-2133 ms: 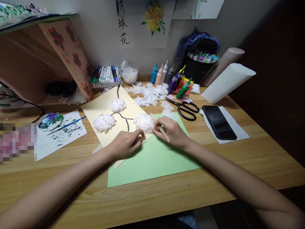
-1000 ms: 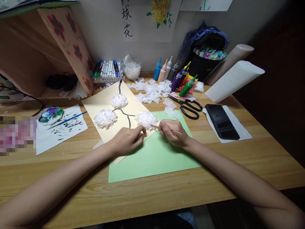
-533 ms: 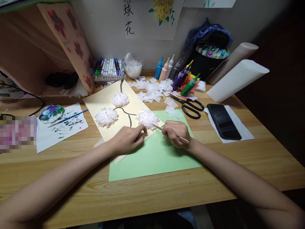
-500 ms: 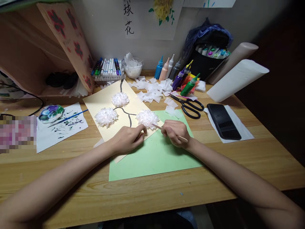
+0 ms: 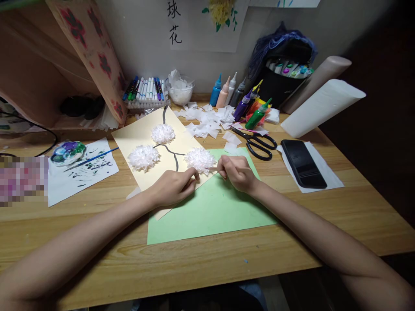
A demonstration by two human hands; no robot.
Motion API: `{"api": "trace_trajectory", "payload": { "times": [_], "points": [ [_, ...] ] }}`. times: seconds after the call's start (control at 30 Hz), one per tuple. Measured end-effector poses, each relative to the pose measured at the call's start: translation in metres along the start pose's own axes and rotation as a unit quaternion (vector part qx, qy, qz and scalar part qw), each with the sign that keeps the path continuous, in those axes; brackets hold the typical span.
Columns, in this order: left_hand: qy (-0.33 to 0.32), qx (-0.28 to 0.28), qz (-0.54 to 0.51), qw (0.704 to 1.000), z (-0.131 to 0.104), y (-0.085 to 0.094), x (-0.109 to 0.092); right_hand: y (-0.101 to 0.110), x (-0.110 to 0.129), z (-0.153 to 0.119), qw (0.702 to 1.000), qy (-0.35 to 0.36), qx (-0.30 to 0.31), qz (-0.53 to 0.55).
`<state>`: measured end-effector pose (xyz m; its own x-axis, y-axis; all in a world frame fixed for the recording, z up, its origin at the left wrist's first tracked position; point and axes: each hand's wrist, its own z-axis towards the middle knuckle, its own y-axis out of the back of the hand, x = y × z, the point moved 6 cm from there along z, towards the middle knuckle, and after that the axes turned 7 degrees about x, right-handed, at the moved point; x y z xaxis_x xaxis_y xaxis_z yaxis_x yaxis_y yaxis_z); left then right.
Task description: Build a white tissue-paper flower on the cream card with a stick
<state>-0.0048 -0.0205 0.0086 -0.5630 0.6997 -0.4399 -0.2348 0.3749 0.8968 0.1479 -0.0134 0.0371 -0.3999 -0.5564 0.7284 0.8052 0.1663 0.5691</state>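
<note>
My right hand is closed around a thin pale wooden stick. The stick's tip touches the lower right edge of a white paper flower. On the cream paper my left hand lies palm down, its fingers loosely bent just below that flower. Two more white paper flowers, the upper one and the left one, sit on the same sheet. A dark painted branch runs between them. Beneath the cream sheet lies a green sheet.
Loose white tissue pieces lie behind the paper, near black scissors and paint bottles. A phone rests at the right. At the left are a paint palette and a blue brush. Markers stand behind.
My right hand has turned and tilted the stick, whose back end now rises above the hand instead of showing below it. My left hand has stayed in place.
</note>
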Motion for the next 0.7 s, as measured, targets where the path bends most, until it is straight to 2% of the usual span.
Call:
{"api": "trace_trajectory", "payload": {
  "times": [0.1, 0.17, 0.23, 0.33, 0.4, 0.47, 0.57, 0.7],
  "points": [
    [-0.004, -0.005, 0.003, 1.000, 0.001, 0.001, -0.001, 0.000, -0.014, 0.002, 0.988, -0.124, -0.030, 0.083],
    [-0.006, -0.009, 0.003, 1.000, 0.001, 0.002, -0.002, 0.000, -0.017, -0.002, 0.982, -0.146, -0.040, 0.117],
    [-0.005, -0.013, 0.004, 1.000, 0.000, 0.002, -0.002, 0.003, -0.014, -0.007, 0.987, -0.116, -0.047, 0.102],
    [-0.003, -0.013, 0.003, 1.000, 0.000, 0.002, -0.002, 0.007, 0.002, -0.015, 0.998, 0.020, -0.056, 0.026],
    [-0.002, -0.009, 0.001, 1.000, 0.000, 0.001, -0.002, 0.005, 0.014, -0.020, 0.992, 0.119, -0.037, -0.027],
    [-0.002, -0.007, 0.002, 1.000, 0.000, 0.000, -0.001, 0.000, 0.020, -0.021, 0.982, 0.173, -0.008, -0.070],
    [-0.001, -0.006, 0.006, 1.000, 0.000, 0.000, 0.000, -0.006, 0.019, -0.018, 0.977, 0.184, 0.014, -0.110],
    [-0.002, -0.006, 0.005, 1.000, -0.001, 0.001, -0.001, -0.008, 0.016, -0.015, 0.980, 0.164, 0.010, -0.113]
  ]
}}
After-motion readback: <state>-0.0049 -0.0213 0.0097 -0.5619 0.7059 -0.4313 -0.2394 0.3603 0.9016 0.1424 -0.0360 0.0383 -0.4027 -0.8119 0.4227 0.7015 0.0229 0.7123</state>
